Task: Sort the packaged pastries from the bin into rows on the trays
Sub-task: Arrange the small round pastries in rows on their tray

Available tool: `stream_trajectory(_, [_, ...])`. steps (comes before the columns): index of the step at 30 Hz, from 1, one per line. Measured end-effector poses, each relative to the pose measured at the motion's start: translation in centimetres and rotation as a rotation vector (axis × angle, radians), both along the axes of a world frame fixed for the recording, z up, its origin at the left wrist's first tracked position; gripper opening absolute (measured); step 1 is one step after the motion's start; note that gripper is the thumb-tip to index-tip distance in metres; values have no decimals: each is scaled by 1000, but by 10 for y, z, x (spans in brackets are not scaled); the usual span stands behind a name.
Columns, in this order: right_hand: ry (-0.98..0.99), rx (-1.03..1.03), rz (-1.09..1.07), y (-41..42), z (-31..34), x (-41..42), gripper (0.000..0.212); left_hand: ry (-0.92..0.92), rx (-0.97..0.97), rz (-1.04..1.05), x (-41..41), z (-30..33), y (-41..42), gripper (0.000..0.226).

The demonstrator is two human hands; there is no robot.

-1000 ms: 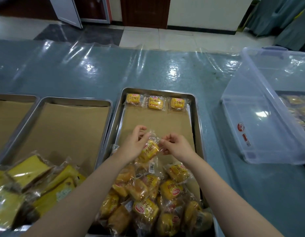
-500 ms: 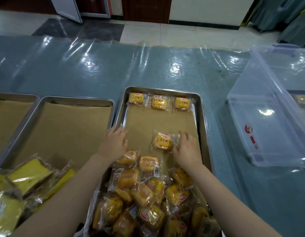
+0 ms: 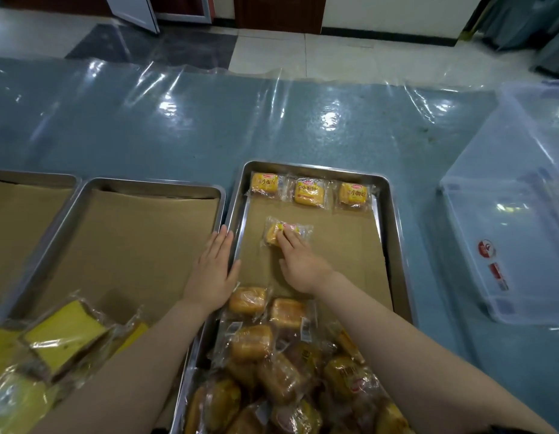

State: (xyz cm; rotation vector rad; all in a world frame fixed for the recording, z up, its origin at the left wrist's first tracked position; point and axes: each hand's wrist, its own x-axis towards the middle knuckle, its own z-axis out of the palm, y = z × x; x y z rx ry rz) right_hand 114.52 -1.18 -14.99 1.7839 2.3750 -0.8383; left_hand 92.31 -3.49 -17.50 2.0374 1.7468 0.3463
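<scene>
My right hand (image 3: 298, 261) presses flat fingers on a pastry (image 3: 286, 233) below the tray (image 3: 394, 245)'s row; next, nudging it leftward into line.

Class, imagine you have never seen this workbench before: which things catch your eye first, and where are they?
First, the right hand with its fingertips on a single pastry mid-tray, below a neat row of three at the far end. Next, the jumbled heap of wrapped buns at the tray's near end. The left hand lies flat on the tray's left rim.
</scene>
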Motion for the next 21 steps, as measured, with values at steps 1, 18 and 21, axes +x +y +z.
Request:
stream_trajectory(1, [17, -3, 5, 7, 0, -8, 65, -7, 4, 9, 1, 1, 0, 63])
stream_trajectory(18, [60, 217, 21, 59, -5, -44, 61, 12, 76, 43, 2, -5, 2, 45])
stream_trajectory(21, [163, 265, 33, 43, 3, -39, 51, -23, 77, 54, 0, -6, 2, 45])
